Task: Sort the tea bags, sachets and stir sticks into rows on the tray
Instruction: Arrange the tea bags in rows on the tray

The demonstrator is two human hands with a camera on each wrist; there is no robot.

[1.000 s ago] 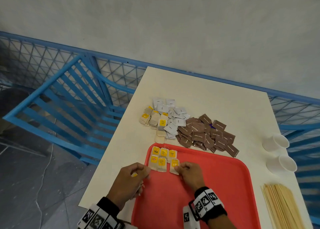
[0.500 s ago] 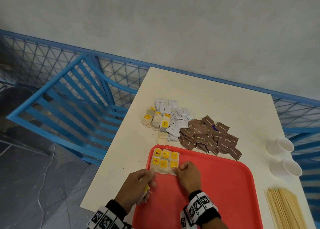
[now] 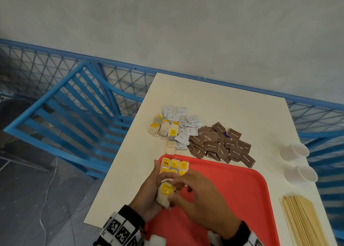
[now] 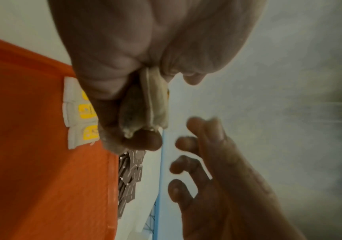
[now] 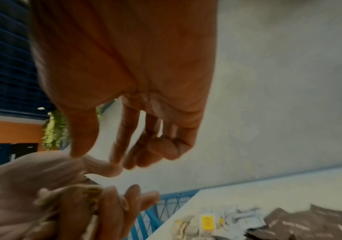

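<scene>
My left hand [image 3: 158, 186] grips a small stack of yellow-tagged tea bags [image 3: 165, 190] just above the red tray [image 3: 232, 190], near its left rim. My right hand [image 3: 184, 184] hovers beside the stack with loosely curled fingers and holds nothing. In the left wrist view the stack [image 4: 155, 100] sits between thumb and fingers. The right hand [image 4: 197, 154] stays slightly apart from it. Two short rows of tea bags [image 3: 174, 164] lie in the tray's far left corner. Stir sticks [image 3: 303, 221] lie right of the tray.
Behind the tray are loose tea bags [image 3: 165, 130], white sachets [image 3: 184, 126] and a heap of brown sachets [image 3: 219, 143]. Two paper cups [image 3: 296, 151] lie on their sides at the table's right edge. A blue chair [image 3: 65, 111] stands left of the table.
Both hands have come off the tea bags laid on the tray. The left hand has turned its stack upward, and the right hand has moved back beside it.
</scene>
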